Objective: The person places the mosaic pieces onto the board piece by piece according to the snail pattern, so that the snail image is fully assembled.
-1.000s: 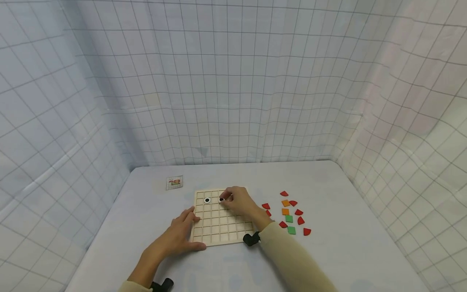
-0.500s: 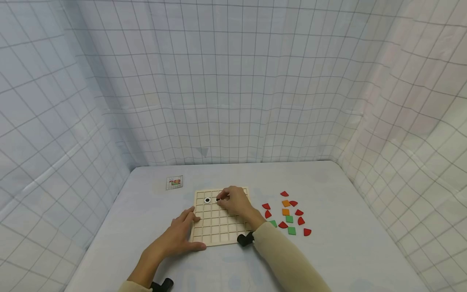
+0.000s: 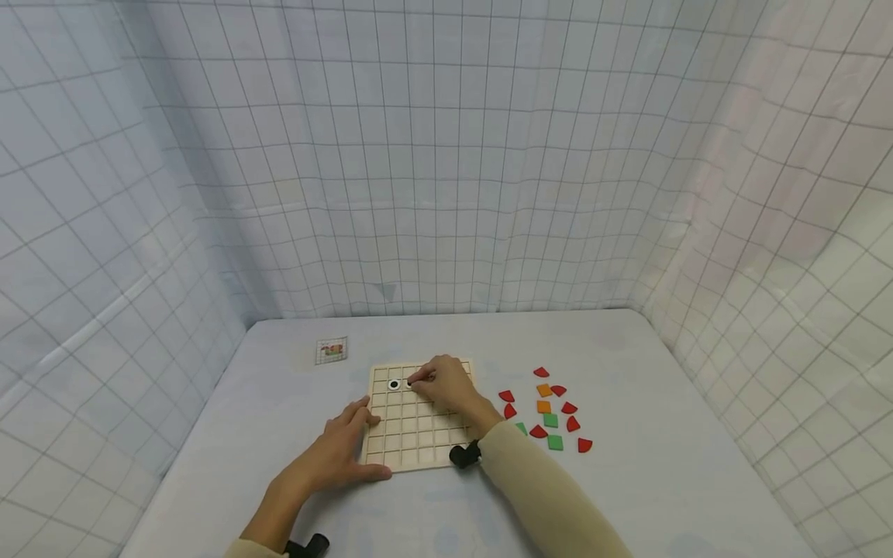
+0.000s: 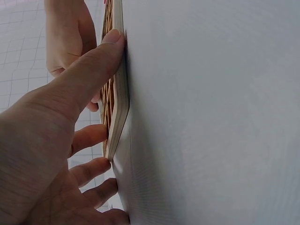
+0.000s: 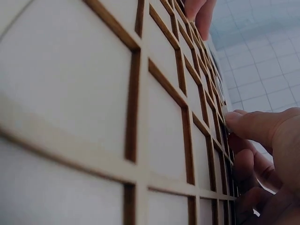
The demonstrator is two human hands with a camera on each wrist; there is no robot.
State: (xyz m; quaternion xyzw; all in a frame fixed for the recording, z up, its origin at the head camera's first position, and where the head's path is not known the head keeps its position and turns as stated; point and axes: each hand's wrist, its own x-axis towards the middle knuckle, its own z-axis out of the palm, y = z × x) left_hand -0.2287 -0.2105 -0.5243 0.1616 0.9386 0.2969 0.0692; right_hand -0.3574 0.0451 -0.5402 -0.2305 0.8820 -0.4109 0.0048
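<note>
Right hand (image 3: 446,384) pinches black-dotted white tile (image 3: 408,384) at far part of board (image 3: 419,438); left hand (image 3: 342,448), spread wide, touches near-left corner. Tile likely light, stiff, slick; best taken by edges.

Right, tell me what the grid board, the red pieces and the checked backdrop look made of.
Grid board: probably wood, pale and matt, with browned cell walls.
Red pieces: perhaps painted wood or plastic, flat and evenly coloured; too small to tell which.
Checked backdrop: likely cloth or thin sheeting, as its lines waver over creases.
</note>
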